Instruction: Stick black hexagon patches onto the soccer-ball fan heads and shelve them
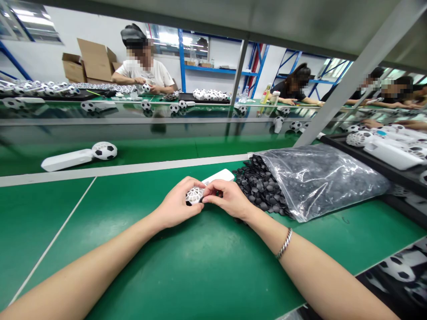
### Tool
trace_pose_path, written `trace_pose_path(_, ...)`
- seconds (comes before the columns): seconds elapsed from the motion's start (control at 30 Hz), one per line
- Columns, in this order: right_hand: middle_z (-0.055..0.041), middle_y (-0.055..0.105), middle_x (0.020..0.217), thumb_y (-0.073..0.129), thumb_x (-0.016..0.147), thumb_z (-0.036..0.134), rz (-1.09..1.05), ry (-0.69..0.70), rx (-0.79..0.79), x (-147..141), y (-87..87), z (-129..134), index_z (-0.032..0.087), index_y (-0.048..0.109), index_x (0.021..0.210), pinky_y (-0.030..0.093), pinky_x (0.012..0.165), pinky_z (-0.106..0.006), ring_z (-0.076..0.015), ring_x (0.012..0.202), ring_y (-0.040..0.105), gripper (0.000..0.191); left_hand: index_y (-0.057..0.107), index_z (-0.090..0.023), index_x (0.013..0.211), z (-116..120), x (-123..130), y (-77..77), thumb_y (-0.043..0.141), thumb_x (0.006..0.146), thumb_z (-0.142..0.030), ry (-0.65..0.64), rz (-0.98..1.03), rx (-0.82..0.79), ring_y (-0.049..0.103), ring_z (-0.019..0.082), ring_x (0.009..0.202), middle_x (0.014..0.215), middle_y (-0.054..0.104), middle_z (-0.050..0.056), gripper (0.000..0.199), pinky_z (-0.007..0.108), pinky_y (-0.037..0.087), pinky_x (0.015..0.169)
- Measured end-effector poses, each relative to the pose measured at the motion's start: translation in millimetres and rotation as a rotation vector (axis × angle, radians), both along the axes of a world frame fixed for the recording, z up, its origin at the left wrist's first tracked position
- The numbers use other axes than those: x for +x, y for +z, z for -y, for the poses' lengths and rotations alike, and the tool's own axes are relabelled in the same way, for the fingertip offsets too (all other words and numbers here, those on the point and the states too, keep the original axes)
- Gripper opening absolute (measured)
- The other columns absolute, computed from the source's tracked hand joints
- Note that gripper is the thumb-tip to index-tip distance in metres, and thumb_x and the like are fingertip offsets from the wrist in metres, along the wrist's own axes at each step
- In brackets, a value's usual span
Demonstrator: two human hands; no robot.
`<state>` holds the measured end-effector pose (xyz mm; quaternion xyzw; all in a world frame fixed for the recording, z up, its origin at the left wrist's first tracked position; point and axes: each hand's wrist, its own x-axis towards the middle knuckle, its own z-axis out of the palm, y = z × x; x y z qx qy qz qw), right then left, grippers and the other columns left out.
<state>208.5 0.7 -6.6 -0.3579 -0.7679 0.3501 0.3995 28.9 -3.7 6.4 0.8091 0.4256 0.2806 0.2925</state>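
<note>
My left hand (178, 202) is closed round a white lattice soccer ball (194, 194) with a few black patches low on it. From behind the fingers a white handle (220, 176) slants up to the right, seemingly part of the same piece. At the ball's right side, my right hand (225, 195) pinches thumb and fingers together. A dark patch shows by those fingertips, but I cannot tell whether they hold it. Just right of this hand, many small black pentagon pieces (263, 189) spill from a clear plastic bag (327, 178) onto the green table (200, 266).
Beyond a pale strip (133, 170), a finished-looking soccer-ball piece with handle (105, 151) lies at left on a green belt (160, 146). A black tray (383, 153) of white pieces stands at right. A slanted metal post (333, 98) rises there. Co-workers sit across.
</note>
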Motion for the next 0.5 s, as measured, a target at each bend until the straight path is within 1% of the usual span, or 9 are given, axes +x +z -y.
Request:
trace_pose_path(0.2,0.0021,0.056,0.068,0.067,0.07,0.019,-0.03,0.03,-0.107,-0.2,-1.4,-2.8,0.016,0.06,0.072,0.042,0.062,-0.022,-0.0098,0.063,0.05,0.008,0.052,-0.021,0.091,-0.3,3.1,2.2,0.057,0.064,-0.021,0.049,-0.019,-0.036,0.052,0.019,0.088,0.094,0.052,0.001,0.027,0.032,0.042,0.078)
trace_pose_path(0.37,0.0031,0.055,0.066,0.068,0.069,0.019,-0.04,0.053,-0.138,0.9,-0.4,-5.4,0.016,0.059,0.069,0.041,0.061,-0.022,-0.0093,0.062,0.049,0.009,0.051,-0.02,0.088,0.7,4.7,4.1,0.058,0.062,-0.02,0.071,-0.027,-0.054,0.052,0.018,0.083,0.09,0.051,0.0,0.026,0.03,0.041,0.073)
trace_pose_path(0.5,0.0032,0.056,0.065,0.069,0.068,0.021,-0.036,0.075,-0.138,1.9,0.0,-6.3,0.016,0.06,0.068,0.041,0.062,-0.022,-0.0094,0.062,0.05,0.01,0.051,-0.021,0.088,1.7,4.8,5.1,0.058,0.063,-0.019,0.058,-0.033,-0.032,0.051,0.018,0.086,0.091,0.051,-0.001,0.027,0.03,0.04,0.075)
